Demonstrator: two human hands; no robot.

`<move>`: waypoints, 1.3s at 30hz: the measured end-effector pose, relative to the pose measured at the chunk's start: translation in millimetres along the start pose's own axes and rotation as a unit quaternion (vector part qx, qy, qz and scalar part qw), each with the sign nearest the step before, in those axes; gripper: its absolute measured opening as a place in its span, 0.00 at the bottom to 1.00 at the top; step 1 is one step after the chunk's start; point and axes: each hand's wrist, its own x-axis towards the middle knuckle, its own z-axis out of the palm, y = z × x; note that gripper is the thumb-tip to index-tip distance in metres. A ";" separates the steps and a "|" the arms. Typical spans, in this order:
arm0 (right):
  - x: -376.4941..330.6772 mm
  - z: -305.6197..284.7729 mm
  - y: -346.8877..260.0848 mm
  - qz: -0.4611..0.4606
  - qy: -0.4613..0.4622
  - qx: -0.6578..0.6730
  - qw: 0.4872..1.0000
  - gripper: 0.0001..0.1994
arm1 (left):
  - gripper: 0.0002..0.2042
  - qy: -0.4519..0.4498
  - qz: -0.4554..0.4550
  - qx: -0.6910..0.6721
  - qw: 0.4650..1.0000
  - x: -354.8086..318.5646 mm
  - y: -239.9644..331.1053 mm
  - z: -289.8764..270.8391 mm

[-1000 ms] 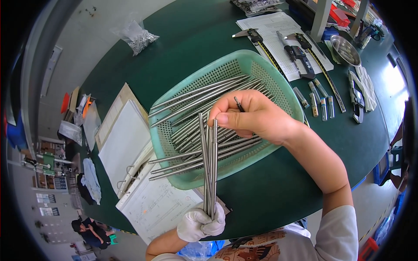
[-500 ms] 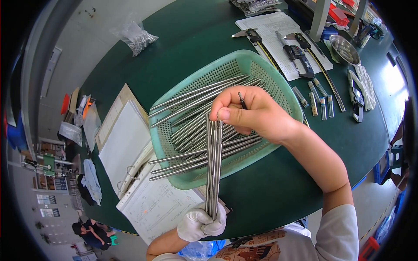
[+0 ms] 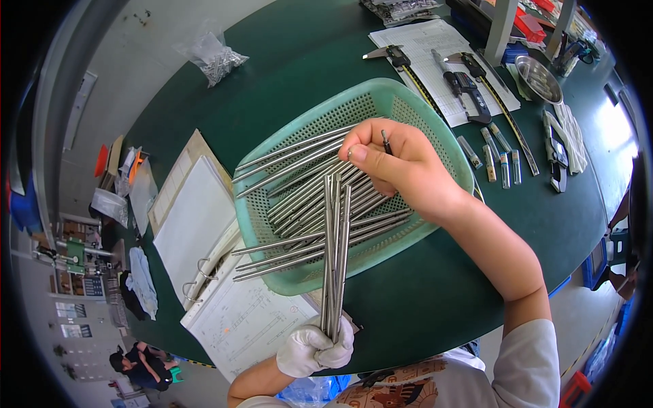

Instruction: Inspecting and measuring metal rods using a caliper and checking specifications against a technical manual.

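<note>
My left hand (image 3: pixel 315 349), in a white glove, is closed round the lower ends of several thin steel rods (image 3: pixel 335 272). The rods stand nearly upright, their top ends slightly fanned apart. Above and to the right of those ends is my bare right hand (image 3: pixel 401 163), fingers curled, thumb pressed to the forefinger. It holds a slim dark tool with a metal tip (image 3: pixel 386 141), which sticks up between the fingers; the rest is mostly hidden. Behind both hands, a green perforated plastic basket (image 3: pixel 435 129) holds more steel rods (image 3: pixel 299 143), some jutting over its left rim.
An open ring binder (image 3: pixel 197 197) with drawings lies left of the basket. At the back right are calipers (image 3: pixel 401 58), a micrometer (image 3: pixel 466 88), small tubes (image 3: pixel 505 166) and a metal bowl (image 3: pixel 539 78). A bag of metal parts (image 3: pixel 214 58) lies at the back left.
My right hand has moved a little up and right, away from the tops of the held rods. Those tops have spread apart slightly. The left hand keeps its place.
</note>
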 end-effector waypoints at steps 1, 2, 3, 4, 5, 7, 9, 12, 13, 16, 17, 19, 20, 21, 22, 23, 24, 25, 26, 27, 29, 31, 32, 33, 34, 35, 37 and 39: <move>0.2 -0.7 0.5 0.000 0.000 0.001 1.000 0.07 | 0.10 0.001 0.000 0.000 1.000 -0.4 -0.4 0.0; 0.3 -2.1 0.7 -0.002 -0.008 0.006 1.000 0.08 | 0.10 0.004 0.000 0.001 1.000 -0.6 -0.6 0.0; -0.2 -3.3 0.5 -0.004 -0.016 0.011 1.000 0.09 | 0.10 0.008 -0.001 0.002 1.000 -0.6 -0.7 0.1; -1.4 -4.3 -0.8 -0.004 -0.016 0.010 1.000 0.09 | 0.10 0.007 -0.001 0.002 1.000 -0.7 -0.9 0.7; -2.3 -5.5 -2.5 0.022 -0.020 0.047 0.998 0.10 | 0.10 0.006 -0.001 0.000 1.000 -0.2 -0.6 1.0; -2.7 -5.8 -4.0 0.048 -0.024 0.081 0.995 0.10 | 0.10 0.003 -0.001 -0.002 1.000 0.9 -0.3 0.8; -1.2 -2.5 -3.7 0.030 0.036 0.035 0.998 0.10 | 0.09 0.010 -0.002 -0.008 1.000 0.1 -0.5 -0.1; -1.5 -9.6 -23.1 -0.082 0.088 -0.152 0.981 0.09 | 0.09 0.021 0.000 -0.001 1.000 0.1 0.2 0.4; 2.0 -15.1 -24.0 -0.206 0.122 -0.236 0.942 0.08 | 0.09 0.016 -0.001 -0.005 1.000 -0.3 0.3 1.1; -6.5 -32.5 -44.5 -0.226 0.231 -0.343 0.882 0.06 | 0.10 0.021 0.009 -0.012 1.000 0.8 -1.8 -2.4; -9.7 -38.6 -49.5 -0.225 0.249 -0.386 0.859 0.06 | 0.10 0.017 0.007 -0.014 1.000 1.0 -0.8 -2.0; -18.4 -45.0 -64.8 -0.181 0.228 -0.488 0.823 0.06 | 0.11 0.017 0.014 -0.023 0.999 3.1 0.9 0.5; -18.8 -46.1 -66.2 -0.160 0.203 -0.514 0.818 0.06 | 0.12 0.002 0.016 -0.027 0.999 2.5 -0.1 -4.0; -18.4 -46.4 -66.9 -0.139 0.178 -0.538 0.812 0.06 | 0.12 0.000 0.017 -0.027 0.999 1.9 -1.0 -6.3; -17.3 -46.3 -64.8 -0.144 0.178 -0.522 0.822 0.06 | 0.11 -0.033 0.026 -0.036 0.998 1.2 -1.7 -7.7; -16.8 -44.9 -62.2 -0.148 0.174 -0.523 0.821 0.06 | 0.11 -0.067 0.038 -0.047 0.996 1.6 -3.6 -7.9; -16.2 -42.0 -59.9 -0.158 0.183 -0.505 0.828 0.06 | 0.11 -0.069 0.044 -0.048 0.995 2.3 -3.8 -6.5; -16.6 -38.8 -59.6 -0.169 0.192 -0.486 0.836 0.07 | 0.10 -0.066 0.038 -0.037 0.996 3.7 -2.2 -4.0; -19.5 -36.4 -61.4 -0.127 0.175 -0.519 0.827 0.08 | 0.09 -0.062 0.036 -0.026 0.997 4.7 -1.2 -1.4; -20.8 -32.8 -60.0 -0.132 0.168 -0.519 0.828 0.08 | 0.09 -0.063 0.044 -0.027 0.997 5.6 -1.9 1.8; -22.1 -24.8 -53.4 -0.141 0.138 -0.546 0.814 0.10 | 0.11 0.007 0.047 0.010 0.999 6.1 -3.5 9.9; -21.0 -16.4 -46.9 -0.121 0.125 -0.577 0.798 0.12 | 0.12 0.033 0.068 0.080 0.994 3.4 -2.7 19.4; -21.4 -15.5 -44.7 -0.125 0.115 -0.572 0.803 0.12 | 0.12 0.077 0.068 0.135 0.986 3.9 -1.5 26.0; -22.1 -13.8 -43.9 -0.130 0.105 -0.566 0.807 0.12 | 0.11 0.121 0.069 0.189 0.972 4.2 -1.5 29.5; -23.3 -10.8 -45.0 -0.103 0.095 -0.561 0.816 0.12 | 0.10 0.124 0.067 0.197 0.970 2.8 -2.1 29.3; -24.6 -8.8 -44.6 -0.104 0.094 -0.563 0.815 0.12 | 0.10 0.122 0.069 0.197 0.970 0.7 -3.7 30.6; -27.2 -6.2 -40.3 -0.084 0.061 -0.561 0.821 0.12 | 0.10 0.157 0.061 0.215 0.962 -7.1 -7.0 35.2; -29.9 -6.2 -35.5 -0.106 0.054 -0.558 0.821 0.12 | 0.10 0.157 0.043 0.207 0.965 -20.2 -6.7 42.5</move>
